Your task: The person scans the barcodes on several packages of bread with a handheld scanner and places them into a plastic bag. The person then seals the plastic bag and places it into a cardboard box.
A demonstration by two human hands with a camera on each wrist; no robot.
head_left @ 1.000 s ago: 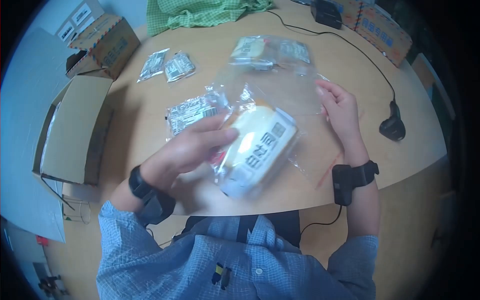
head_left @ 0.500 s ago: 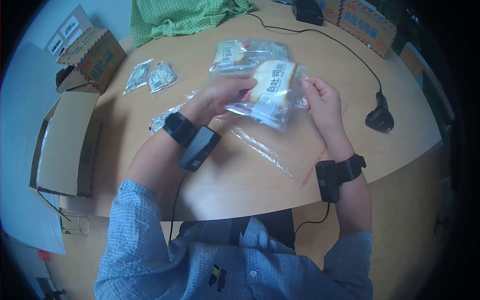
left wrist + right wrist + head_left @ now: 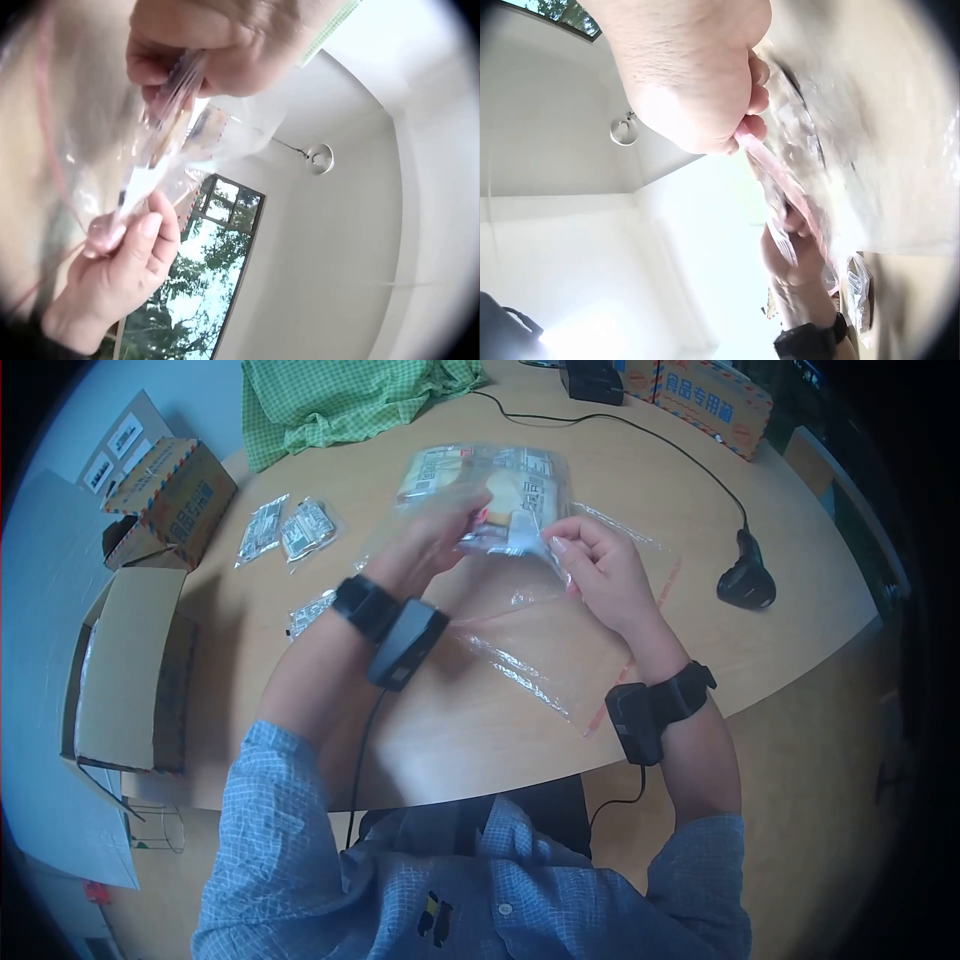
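Note:
A clear-wrapped bread slice pack with black print is in my left hand, pinched by its wrapper end. It lies at the mouth of a large clear plastic bag, overlapping it. Another bread pack shows at the bag's far end. My right hand pinches the bag's edge; the right wrist view shows a pink strip running from those fingers. In the left wrist view the crumpled wrapper end sticks out between the left fingers, while the right hand holds the film opposite.
Two small silvery packets lie left of the bag, another packet partly behind the left forearm. Cardboard boxes stand at the left, one more at the back right. A corded scanner lies right; green checked cloth is behind.
The left hand has carried the bread pack from near the table's front forward over the bag, beside the other packs. The right hand has shifted left and stays on the bag's edge.

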